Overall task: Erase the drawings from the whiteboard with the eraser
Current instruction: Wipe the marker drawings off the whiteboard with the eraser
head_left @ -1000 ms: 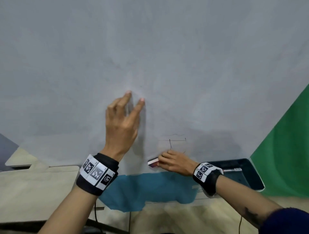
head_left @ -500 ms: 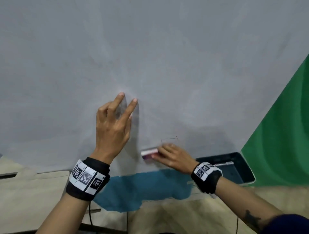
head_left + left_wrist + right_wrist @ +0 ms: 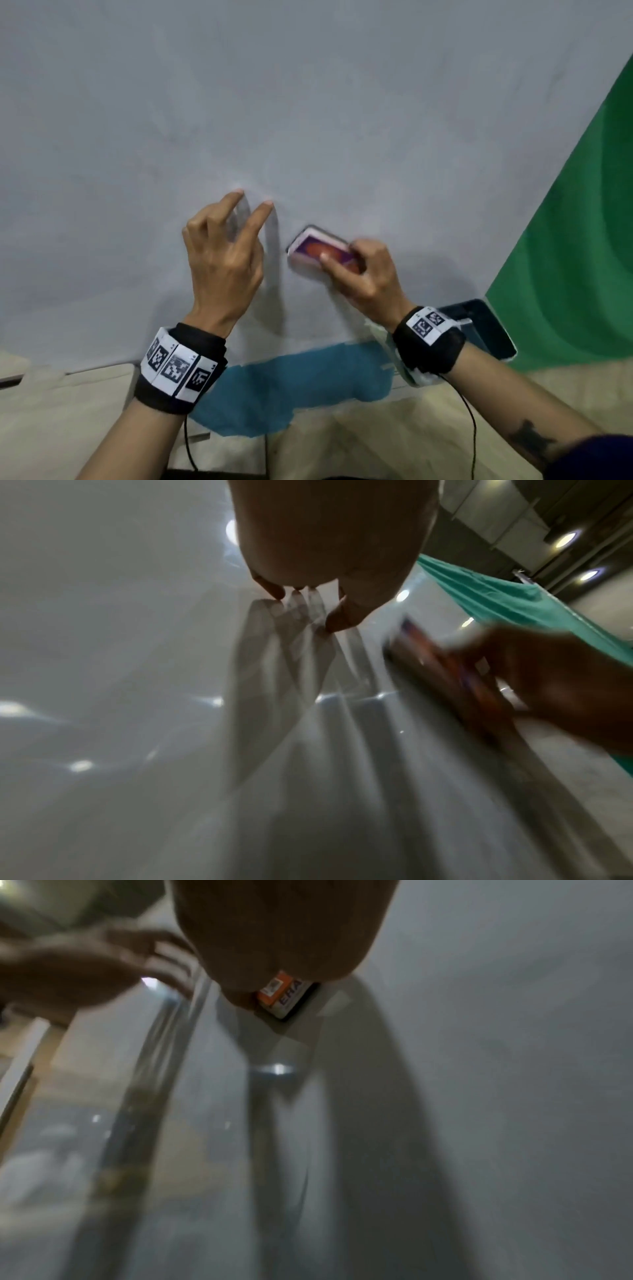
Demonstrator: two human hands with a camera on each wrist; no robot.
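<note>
A large, smooth grey-white whiteboard [image 3: 308, 102] fills most of the head view, its glossy surface showing faint wipe smears and soft reflections of ceiling lights. No drawn lines can be made out on the visible surface. Broad bare board extends above and to the left of both hands. Below the board's lower edge lies a pale wood-grain table [image 3: 68, 411], partly covered by a flat blue cloth [image 3: 291, 387].

The left hand [image 3: 224, 260] stands against the board left of centre. Two fingers [image 3: 262, 210] are extended with their tips touching the surface; the other fingers are loosely bent and hold nothing. The wrist carries a black strap with white coded markers [image 3: 180, 370].

Just beside it, to the right, the right hand [image 3: 368, 274] grips a rectangular whiteboard eraser with an orange-and-purple printed top and white sides [image 3: 315, 251], thumb across its top, pressing it flat against the board. The eraser is near the left hand's fingers but not touching them. A black marker strap [image 3: 428, 334] wraps this wrist as well.

Beyond the right wrist, a dark tray with a white rim [image 3: 489, 329] sits at the board's lower right corner. A green fabric backdrop [image 3: 575, 240] bounds the board's right edge.
</note>
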